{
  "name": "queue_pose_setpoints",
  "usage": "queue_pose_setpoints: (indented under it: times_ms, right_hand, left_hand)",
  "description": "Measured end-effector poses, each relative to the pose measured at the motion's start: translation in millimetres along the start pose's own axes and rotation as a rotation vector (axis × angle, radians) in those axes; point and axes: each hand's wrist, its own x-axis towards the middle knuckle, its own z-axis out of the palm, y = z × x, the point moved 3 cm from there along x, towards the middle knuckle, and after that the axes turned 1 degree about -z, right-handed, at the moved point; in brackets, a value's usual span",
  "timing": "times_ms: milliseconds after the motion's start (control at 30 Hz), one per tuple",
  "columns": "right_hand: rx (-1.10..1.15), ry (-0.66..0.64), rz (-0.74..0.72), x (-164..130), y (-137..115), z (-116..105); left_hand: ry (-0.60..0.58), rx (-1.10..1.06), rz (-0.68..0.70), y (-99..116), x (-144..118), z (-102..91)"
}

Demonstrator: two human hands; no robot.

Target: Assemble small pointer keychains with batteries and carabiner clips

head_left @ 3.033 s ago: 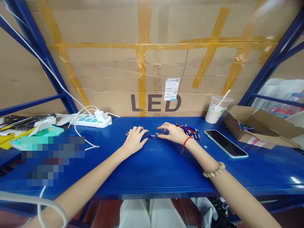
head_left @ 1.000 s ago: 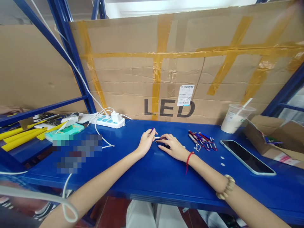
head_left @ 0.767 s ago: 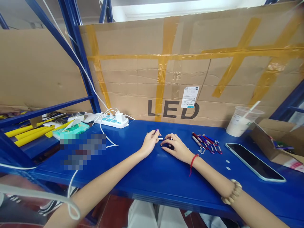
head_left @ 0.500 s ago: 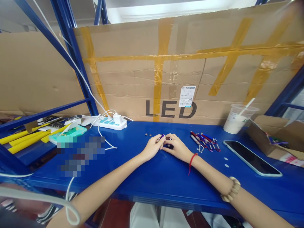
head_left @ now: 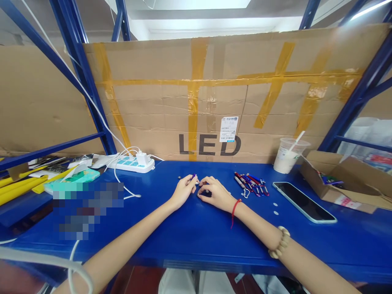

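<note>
My left hand (head_left: 183, 191) is closed around a small purple piece (head_left: 193, 177), of which only the top end shows between thumb and fingers. Just to its right, my right hand (head_left: 216, 192) has its thumb and fingers curled together near the tabletop. Whatever its fingertips pinch is too small to make out. Under its palm a small dark thing (head_left: 208, 192) is partly hidden. The hands are slightly apart. Beyond my left hand lies a tiny round metal part (head_left: 179, 177). Right of my right hand lies a pile of red, blue and purple carabiner keychains (head_left: 251, 183).
A phone (head_left: 303, 202), two small pale discs (head_left: 276, 212), a drink cup with straw (head_left: 288, 157) and an open cardboard box (head_left: 337, 179) are on the right. At left are a power strip (head_left: 130, 164), cables and a green packet (head_left: 75, 176). Large cardboard (head_left: 147, 110) stands behind.
My hands have drawn apart slightly; before, their fingertips met at the purple piece. The camera view has tilted up and turned a little to the right.
</note>
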Motion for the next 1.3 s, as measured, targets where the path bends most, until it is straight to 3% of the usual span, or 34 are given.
queue_pose_setpoints:
  times_ms: [300, 500, 600, 767, 1300]
  right_hand:
    - [-0.027, 0.152, 0.024, 1.8, -0.2, -10.0]
    - [-0.059, 0.355, 0.067, 1.6, 4.8, -31.9]
    - [-0.014, 0.433, 0.021, 0.1, 4.5, -40.1]
    - [0.080, 0.408, -0.067, -1.4, -0.8, -38.0]
    - [0.117, 0.403, -0.096, -1.4, 3.9, -31.2]
  left_hand:
    - [-0.005, 0.072, 0.021, 0.2, -1.1, 0.3]
    - [-0.021, 0.561, 0.276, 6.0, -5.7, -0.3]
    - [-0.031, 0.683, 0.337, 5.5, -5.5, -0.1]
    - [-0.023, 0.751, 0.342, 6.7, -4.3, -0.1]
    - [-0.017, 0.740, 0.327, 7.5, -4.9, -0.3]
